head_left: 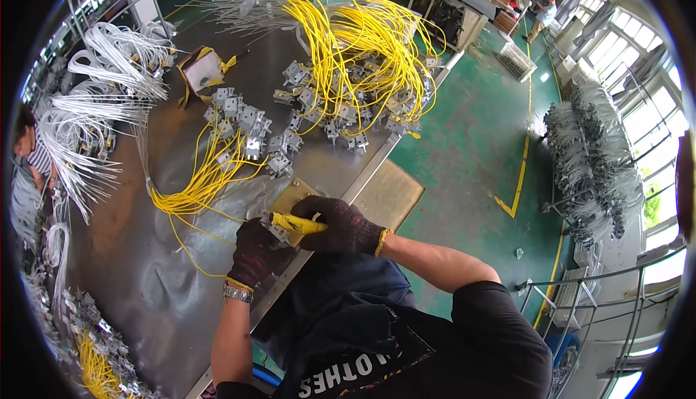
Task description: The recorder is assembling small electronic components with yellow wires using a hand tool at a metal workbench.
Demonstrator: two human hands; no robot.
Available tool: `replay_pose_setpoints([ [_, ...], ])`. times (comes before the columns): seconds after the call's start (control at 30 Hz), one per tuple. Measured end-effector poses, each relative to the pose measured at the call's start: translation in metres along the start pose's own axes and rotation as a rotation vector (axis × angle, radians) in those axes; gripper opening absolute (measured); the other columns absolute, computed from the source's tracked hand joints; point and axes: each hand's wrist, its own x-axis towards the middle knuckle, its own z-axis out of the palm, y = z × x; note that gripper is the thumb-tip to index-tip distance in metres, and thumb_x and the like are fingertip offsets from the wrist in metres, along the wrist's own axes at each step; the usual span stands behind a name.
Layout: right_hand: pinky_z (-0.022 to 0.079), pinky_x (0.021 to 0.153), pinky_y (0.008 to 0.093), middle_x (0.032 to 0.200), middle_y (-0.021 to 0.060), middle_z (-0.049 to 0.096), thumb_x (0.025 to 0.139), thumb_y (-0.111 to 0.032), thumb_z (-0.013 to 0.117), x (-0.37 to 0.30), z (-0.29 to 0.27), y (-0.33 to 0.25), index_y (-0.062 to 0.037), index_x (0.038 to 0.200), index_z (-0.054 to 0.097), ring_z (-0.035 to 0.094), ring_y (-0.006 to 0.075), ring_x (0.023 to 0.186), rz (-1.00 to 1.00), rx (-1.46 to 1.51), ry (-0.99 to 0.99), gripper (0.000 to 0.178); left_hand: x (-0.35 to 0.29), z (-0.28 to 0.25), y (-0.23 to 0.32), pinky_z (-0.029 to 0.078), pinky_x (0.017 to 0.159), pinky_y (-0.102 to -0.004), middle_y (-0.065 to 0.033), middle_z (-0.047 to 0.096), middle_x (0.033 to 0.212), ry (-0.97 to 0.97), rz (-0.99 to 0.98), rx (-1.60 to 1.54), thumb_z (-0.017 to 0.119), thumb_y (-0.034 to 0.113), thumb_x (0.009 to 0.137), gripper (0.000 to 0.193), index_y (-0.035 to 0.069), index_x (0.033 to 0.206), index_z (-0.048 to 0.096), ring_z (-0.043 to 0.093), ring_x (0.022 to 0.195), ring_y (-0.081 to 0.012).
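Silver metal bracket [278, 234], small, sits between two gloved hands at the near edge of a steel worktable [170, 283], just in front of the wearer. Bundles of white cables [119, 65] fill the far left of my remote view, loosely looped. Next comes a sheaf of thin yellow cables [190, 194] on the tabletop, a cluster of grey metal fittings [243, 120] at its upper end; a few strands trail toward the hands. The left hand [259, 248], in a dark glove with a metal-banded watch [238, 292] at the wrist, has its fingers curled around the bracket, as far as I can tell (the fingertips are partly hidden). Just beyond lies a brass-coloured plate [291, 193]. The right hand [346, 226], gloved alike, has its fingers closed on a yellow tool-like piece [301, 223], whose left end is at the bracket; I cannot make out its exact kind. Farther back is a big heap of yellow cables and fittings [362, 51]. Past the table edge come a tan board [388, 196], green floor [471, 181] and a rack of pale cables [594, 159]. For good work here, I would brace the bracket firmly with the left hand, keep the right wrist steady and its pressure even, and keep loose strands away from the contact point.
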Motion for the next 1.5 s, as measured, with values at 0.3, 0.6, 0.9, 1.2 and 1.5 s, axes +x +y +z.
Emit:
replay_pose_setpoints([
  [0.3,0.058,0.063,0.0293,0.094,0.0120,0.069,0.093,-0.024,0.063,-0.057,0.015,0.059,0.0020,0.125,0.058,0.070,0.0196,0.074,0.605,1.064,-0.284,0.042,0.003,-0.013,0.030,0.054,0.082,-0.0420,-0.0134,0.070,0.097,0.151,-0.058,0.010,0.077,0.017,0.077,0.030,0.004,0.102,0.067,0.067,0.092,-0.0344],
  [0.6,0.055,0.051,0.0343,0.076,0.0173,0.063,0.094,-0.027,0.058,-0.052,0.049,0.087,0.0047,0.119,0.050,0.065,0.0283,0.058,0.882,1.863,-0.553,0.041,-0.003,0.013,-0.013,0.054,0.076,-0.0293,-0.0025,0.066,0.097,0.206,-0.119,-0.589,0.068,0.004,0.086,0.031,0.004,0.116,0.068,0.062,0.081,-0.0142],
  [0.9,0.054,0.052,0.0276,0.083,0.0096,0.063,0.099,-0.032,0.058,-0.068,0.058,0.084,0.0024,0.116,0.056,0.063,0.0169,0.062,0.776,1.591,-0.349,0.039,-0.006,0.007,-0.005,0.055,0.078,-0.0323,-0.0086,0.065,0.098,0.225,0.008,-0.271,0.077,0.002,0.076,0.046,0.001,0.120,0.065,0.062,0.080,-0.0170],
  [1.2,0.045,0.047,0.0252,0.075,0.0038,0.061,0.094,-0.046,0.066,-0.071,0.045,0.073,0.0001,0.118,0.058,0.058,0.0131,0.057,0.310,0.540,-0.227,0.052,0.002,0.010,-0.003,0.056,0.084,-0.0407,-0.0146,0.069,0.105,0.287,0.148,0.088,0.078,0.010,0.074,0.044,0.004,0.116,0.064,0.068,0.091,-0.0342],
  [1.5,0.051,0.058,0.0288,0.081,0.0041,0.064,0.089,-0.021,0.073,-0.037,0.037,0.064,-0.0015,0.110,0.060,0.062,0.0136,0.067,0.420,0.765,-0.076,0.031,-0.018,-0.006,0.014,0.046,0.101,-0.0485,-0.0136,0.062,0.123,0.189,0.046,0.171,0.082,0.028,0.074,0.062,0.012,0.128,0.057,0.056,0.115,-0.0385],
])
